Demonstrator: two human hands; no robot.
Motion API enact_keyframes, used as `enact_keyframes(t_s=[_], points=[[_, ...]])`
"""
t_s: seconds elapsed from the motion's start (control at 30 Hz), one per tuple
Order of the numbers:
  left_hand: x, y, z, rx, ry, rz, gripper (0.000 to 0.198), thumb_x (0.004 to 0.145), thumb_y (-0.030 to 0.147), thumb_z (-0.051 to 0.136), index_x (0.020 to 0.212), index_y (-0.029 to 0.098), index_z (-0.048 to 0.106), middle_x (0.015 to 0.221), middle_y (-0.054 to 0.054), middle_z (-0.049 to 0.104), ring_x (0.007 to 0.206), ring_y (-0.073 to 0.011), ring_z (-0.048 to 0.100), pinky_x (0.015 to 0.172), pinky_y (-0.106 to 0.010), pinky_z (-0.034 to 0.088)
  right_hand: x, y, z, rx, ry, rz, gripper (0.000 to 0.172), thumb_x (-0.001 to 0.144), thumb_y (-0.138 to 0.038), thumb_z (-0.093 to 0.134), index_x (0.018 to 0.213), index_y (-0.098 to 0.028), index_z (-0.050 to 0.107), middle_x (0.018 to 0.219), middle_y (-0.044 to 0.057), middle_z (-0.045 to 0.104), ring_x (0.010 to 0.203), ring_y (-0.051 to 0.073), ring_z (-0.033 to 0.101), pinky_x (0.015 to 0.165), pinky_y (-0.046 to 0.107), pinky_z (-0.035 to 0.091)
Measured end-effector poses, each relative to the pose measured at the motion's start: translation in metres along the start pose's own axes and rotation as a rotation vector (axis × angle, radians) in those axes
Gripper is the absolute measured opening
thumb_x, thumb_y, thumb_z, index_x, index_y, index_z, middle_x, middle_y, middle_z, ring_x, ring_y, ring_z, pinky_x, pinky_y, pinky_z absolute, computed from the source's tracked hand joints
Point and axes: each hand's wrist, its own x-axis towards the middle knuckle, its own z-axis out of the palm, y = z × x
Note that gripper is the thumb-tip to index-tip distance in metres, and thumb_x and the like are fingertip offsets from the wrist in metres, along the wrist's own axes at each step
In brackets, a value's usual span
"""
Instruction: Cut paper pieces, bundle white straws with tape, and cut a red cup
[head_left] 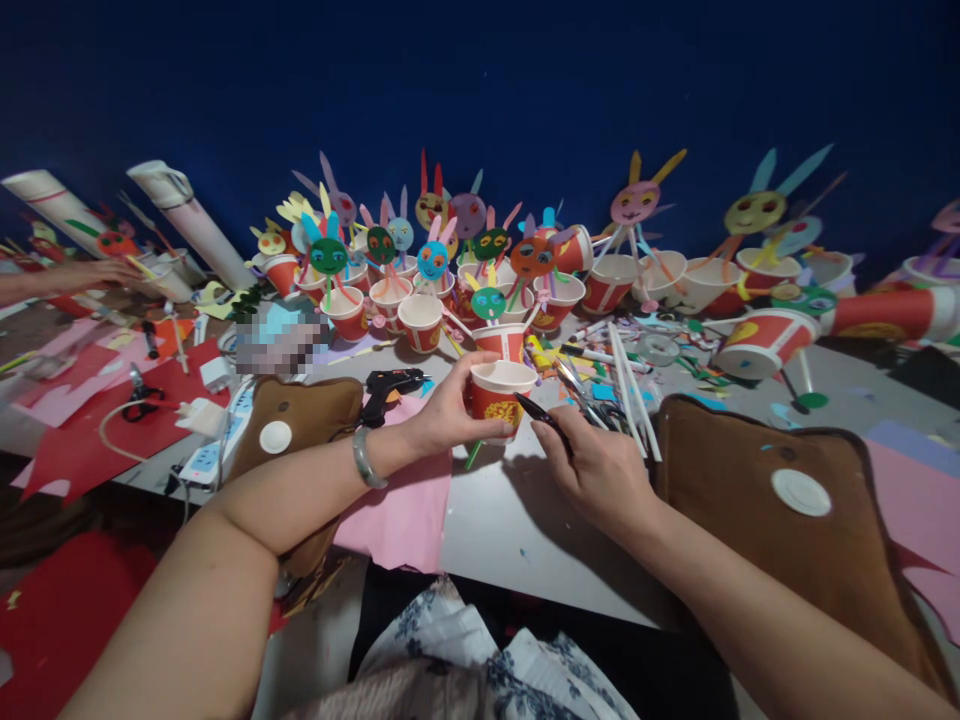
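Note:
My left hand (pixel 450 405) is wrapped round a red and white paper cup (pixel 497 385) with a yellow print, its open rim facing up. In my right hand (pixel 596 462) is a slim black pen-like tool (pixel 541 412), its tip close to the cup's right side; whether it touches cannot be told. A green strip (pixel 474 455) shows below the cup. Just behind stands another cup bearing a green paper face (pixel 489 305) with yellow ears.
Several paper cups with rabbit-like faces (pixel 435 260) line the back. A black glue gun (pixel 390 388) lies left, near a power strip (pixel 214 440). Scissors (pixel 585 395) and white strips (pixel 634 390) lie right. Brown cushions (pixel 750 490) flank my arms. Another person's hand (pixel 97 278) is far left.

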Motion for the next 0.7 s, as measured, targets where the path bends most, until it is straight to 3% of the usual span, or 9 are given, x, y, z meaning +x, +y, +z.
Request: enact_keyframes(t_s=[0.3,0.7], points=[[0.0003,0.0024,0.0011,-0.009,-0.011,0.017,0.081,0.059,0.028,0.088,0.126,0.022,0.043,0.120,-0.009,0.056,0.114,-0.0255,0.057,0.101,-0.041,0.045,0.0006,0.0015,-0.0003,-0.047,-0.014,-0.003,0.052,0.102,-0.049,0.025,0.085,-0.017,0.062,0.050,0.003,0.059,0.045,0.017,0.056,0.047,0.025,0.024],[-0.0011,0.0038,0.0019,-0.052,-0.034,-0.041,0.070,0.061,0.028,0.088,0.116,0.022,0.044,0.108,-0.005,0.059,0.099,-0.0202,0.061,0.091,-0.036,0.048,0.0012,0.0012,-0.0005,-0.063,-0.009,-0.003,0.048,0.101,-0.048,0.028,0.083,-0.018,0.061,0.050,0.002,0.057,0.044,0.016,0.053,0.047,0.025,0.020]])
